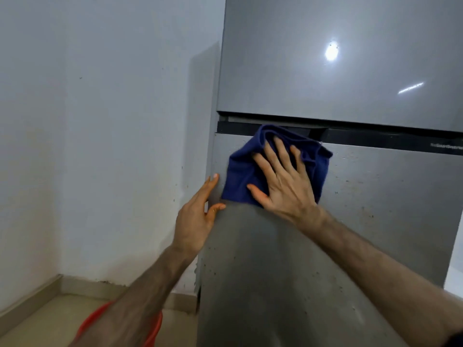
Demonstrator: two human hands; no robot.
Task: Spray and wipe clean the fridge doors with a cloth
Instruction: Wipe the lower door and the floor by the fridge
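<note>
Right hand pressed a blue cloth flat against the lower fridge door while the left hand steadied the door's edge.

The right hand lay spread, fingers straight and splayed, palm pushing the blue cloth onto the upper left part of the lower fridge door, just under the dark strip dividing the two doors. The left hand was open too, fingers extended along the door's left edge, thumb touching its front face, holding nothing. The cloth was bunched at its top. The upper fridge door gleamed with reflected light; the lower one looked speckled. A white wall stood left, and a red-orange object lay on the floor, partly hidden behind the left forearm.
</note>
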